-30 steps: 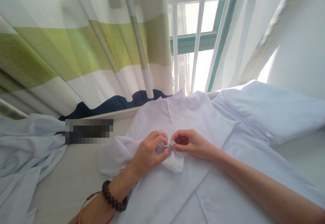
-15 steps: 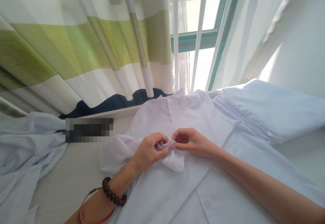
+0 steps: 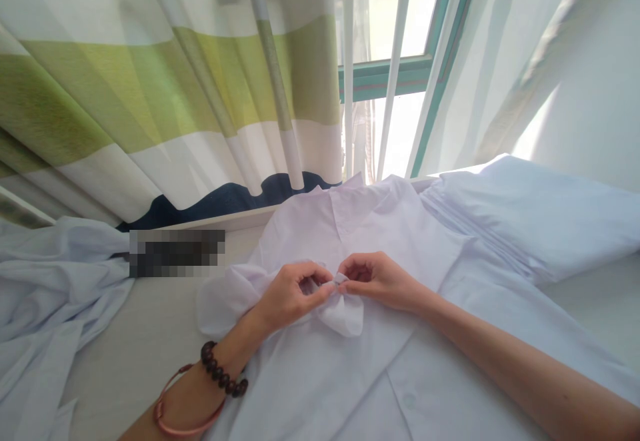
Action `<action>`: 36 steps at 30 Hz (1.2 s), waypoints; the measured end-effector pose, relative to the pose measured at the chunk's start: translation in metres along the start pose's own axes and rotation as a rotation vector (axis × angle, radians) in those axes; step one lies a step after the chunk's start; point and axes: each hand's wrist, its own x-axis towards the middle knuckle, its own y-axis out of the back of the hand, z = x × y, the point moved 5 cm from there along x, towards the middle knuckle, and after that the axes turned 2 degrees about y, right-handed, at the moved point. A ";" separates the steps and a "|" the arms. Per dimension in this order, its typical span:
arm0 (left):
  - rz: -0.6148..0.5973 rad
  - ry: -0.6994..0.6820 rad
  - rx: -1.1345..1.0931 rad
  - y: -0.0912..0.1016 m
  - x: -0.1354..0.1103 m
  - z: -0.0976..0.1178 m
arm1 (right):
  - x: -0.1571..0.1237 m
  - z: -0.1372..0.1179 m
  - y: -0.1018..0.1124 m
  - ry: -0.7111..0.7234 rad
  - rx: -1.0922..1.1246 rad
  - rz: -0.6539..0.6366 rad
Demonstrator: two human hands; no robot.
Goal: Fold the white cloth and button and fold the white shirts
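Note:
A white shirt (image 3: 320, 381) lies spread out in front of me, its collar (image 3: 347, 201) pointing away. Over its middle, my left hand (image 3: 295, 291) pinches a gathered bit of the shirt's sleeve between thumb and fingers. Right beside it, fingertips nearly touching, my right hand (image 3: 377, 281) pinches the same bunched fabric. The cuff end (image 3: 347, 314) hangs loosely below both hands. Whatever small detail sits between the fingertips, such as a button, is hidden.
A folded stack of white cloth (image 3: 545, 214) lies at the right. Crumpled white clothing (image 3: 60, 281) and a blurred-out dark item (image 3: 175, 253) lie at the left. Behind hang a striped curtain (image 3: 200, 88) and white railing bars (image 3: 393, 81) before a window.
My left hand has shifted slightly, its wrist turning a little and its fingers drawing closer to the right fingertips. The right hand keeps its pinch in nearly the same place.

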 end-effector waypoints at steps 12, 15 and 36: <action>-0.009 -0.015 0.014 -0.001 0.000 -0.003 | 0.000 0.000 0.000 0.003 -0.045 0.018; -0.006 -0.021 0.019 -0.002 0.000 -0.002 | 0.000 -0.001 0.000 0.000 -0.044 0.011; -0.003 0.046 0.016 -0.003 0.001 -0.002 | -0.002 -0.007 -0.005 0.198 -0.383 0.090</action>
